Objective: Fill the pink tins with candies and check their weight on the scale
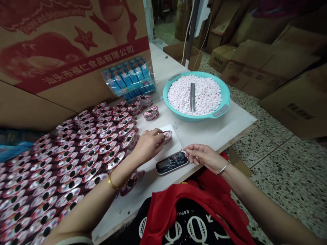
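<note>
My left hand [151,144] is closed, its fingertips gripping the edge of a small oval container [168,135] with a red and white patterned wrap, on the white plate [176,144] of a kitchen scale. The scale's black display panel [172,163] faces me; its reading is too small to make out. At the panel's right corner is my right hand [203,156], thumb and fingers curled together in a pinch. Whatever it may hold is too small to tell. Behind the scale, a turquoise basin [196,118] holds pale pink-white candies [178,95] with a metal scoop [192,97] lying on them.
Many matching oval containers [89,153] stand in rows on the left of the white table [209,134]. One container [151,113] stands apart behind the scale. A bag of blue packs [130,78] leans on a large carton [76,44]. More cartons [293,98] stand on the speckled floor.
</note>
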The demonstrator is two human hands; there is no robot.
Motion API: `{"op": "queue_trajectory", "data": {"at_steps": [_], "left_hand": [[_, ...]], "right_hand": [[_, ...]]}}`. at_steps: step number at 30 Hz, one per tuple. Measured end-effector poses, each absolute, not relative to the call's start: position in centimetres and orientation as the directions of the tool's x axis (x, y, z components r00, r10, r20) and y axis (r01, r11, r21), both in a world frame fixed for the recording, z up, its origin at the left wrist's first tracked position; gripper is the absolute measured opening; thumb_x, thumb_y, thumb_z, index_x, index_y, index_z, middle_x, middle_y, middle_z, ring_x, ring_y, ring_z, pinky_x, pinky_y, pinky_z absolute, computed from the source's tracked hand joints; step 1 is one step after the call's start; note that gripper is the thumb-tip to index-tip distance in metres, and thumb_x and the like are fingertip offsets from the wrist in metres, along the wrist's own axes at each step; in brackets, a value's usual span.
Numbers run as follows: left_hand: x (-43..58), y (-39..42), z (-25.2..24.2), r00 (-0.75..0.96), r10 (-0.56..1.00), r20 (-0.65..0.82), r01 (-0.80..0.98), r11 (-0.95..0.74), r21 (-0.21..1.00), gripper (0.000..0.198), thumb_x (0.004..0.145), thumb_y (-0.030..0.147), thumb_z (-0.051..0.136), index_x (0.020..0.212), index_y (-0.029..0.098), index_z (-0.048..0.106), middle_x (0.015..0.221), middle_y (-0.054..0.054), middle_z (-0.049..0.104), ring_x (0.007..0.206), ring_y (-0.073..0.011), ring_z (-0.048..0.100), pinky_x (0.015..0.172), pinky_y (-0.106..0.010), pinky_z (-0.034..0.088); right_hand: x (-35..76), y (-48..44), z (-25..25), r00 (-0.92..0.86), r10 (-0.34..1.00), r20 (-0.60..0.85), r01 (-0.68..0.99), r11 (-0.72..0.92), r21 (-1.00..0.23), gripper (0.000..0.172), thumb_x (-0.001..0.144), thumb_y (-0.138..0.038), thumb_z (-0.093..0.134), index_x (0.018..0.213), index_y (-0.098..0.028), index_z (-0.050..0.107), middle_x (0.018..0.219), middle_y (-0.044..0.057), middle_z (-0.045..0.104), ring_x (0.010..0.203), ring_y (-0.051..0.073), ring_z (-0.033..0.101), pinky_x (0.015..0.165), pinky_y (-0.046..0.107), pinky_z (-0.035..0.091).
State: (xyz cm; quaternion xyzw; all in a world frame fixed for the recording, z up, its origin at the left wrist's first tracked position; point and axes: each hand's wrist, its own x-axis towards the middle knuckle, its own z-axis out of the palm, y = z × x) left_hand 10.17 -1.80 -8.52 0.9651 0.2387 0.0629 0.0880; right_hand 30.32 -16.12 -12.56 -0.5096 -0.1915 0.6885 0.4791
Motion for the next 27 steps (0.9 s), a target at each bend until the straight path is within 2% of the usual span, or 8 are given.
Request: {"op": "queue_trajectory", "data": {"at_steps": [3,6,11,16,20,27], "left_hand": [[10.1,-1.9,-8.9,0.860,0.504,0.082,0.470,-0.844,0.258,0.018,0.091,0.032,0.052,0.101,0.019,0.060,0.112,-0.008,0.064,0.098,-0.0206,0.062,0.082,-0.035,0.047],[8.5,-1.7,-7.7,0.817,0.552,0.169,0.481,-0.812,0.331,0.031,0.086,0.039,0.058,0.110,0.019,0.056,0.118,-0.010,0.062,0.106,-0.0225,0.060,0.088,-0.036,0.047],[3.9,-1.7,-5.5,0.599,0.753,0.273,0.626,-0.653,0.426,0.020,0.088,0.036,0.055,0.099,0.020,0.060,0.093,-0.003,0.066,0.083,-0.0152,0.061,0.078,-0.030,0.049],[0.7,-2.4,-6.0,0.470,0.838,0.277,0.708,-0.546,0.448,0.017,0.087,0.036,0.057,0.096,0.022,0.061,0.088,-0.001,0.066,0.075,-0.0129,0.060,0.073,-0.027,0.049],[0.4,-3.0,-7.3,0.466,0.856,0.224,0.704,-0.512,0.492,0.019,0.088,0.037,0.054,0.097,0.022,0.062,0.088,-0.002,0.066,0.076,-0.0144,0.062,0.072,-0.030,0.050],[2.2,-3.6,-8.3,0.603,0.774,0.193,0.609,-0.603,0.516,0.021,0.090,0.035,0.050,0.098,0.019,0.062,0.088,-0.004,0.066,0.081,-0.0154,0.062,0.077,-0.029,0.048]], "right_hand": [[30.6,-16.1,-12.1,-0.010,0.860,-0.511,-0.454,-0.459,-0.764,0.033,0.065,-0.039,0.082,0.081,-0.013,0.068,0.075,0.003,0.064,0.055,0.006,0.051,0.046,0.019,0.036],[31.4,-16.3,-11.7,0.003,0.860,-0.510,-0.449,-0.454,-0.770,0.035,0.063,-0.036,0.083,0.088,-0.014,0.070,0.082,0.005,0.067,0.061,0.007,0.055,0.052,0.021,0.041],[32.6,-16.3,-11.3,0.021,0.854,-0.520,-0.353,-0.480,-0.803,0.035,0.065,-0.034,0.082,0.091,-0.013,0.070,0.080,0.006,0.068,0.063,0.009,0.058,0.055,0.022,0.042],[32.8,-15.1,-10.4,0.050,0.881,-0.470,-0.202,-0.451,-0.869,0.035,0.067,-0.038,0.080,0.089,-0.013,0.069,0.071,0.005,0.067,0.056,0.008,0.053,0.052,0.024,0.040],[32.3,-13.2,-9.1,0.025,0.922,-0.387,-0.086,-0.384,-0.919,0.030,0.070,-0.037,0.077,0.088,-0.014,0.070,0.063,0.002,0.065,0.052,0.008,0.048,0.049,0.024,0.038],[29.4,-8.3,-6.5,-0.043,0.959,-0.281,0.188,-0.268,-0.945,0.007,0.079,-0.020,0.068,0.084,-0.015,0.070,0.052,-0.003,0.057,0.049,0.008,0.048,0.050,0.023,0.037]]}}
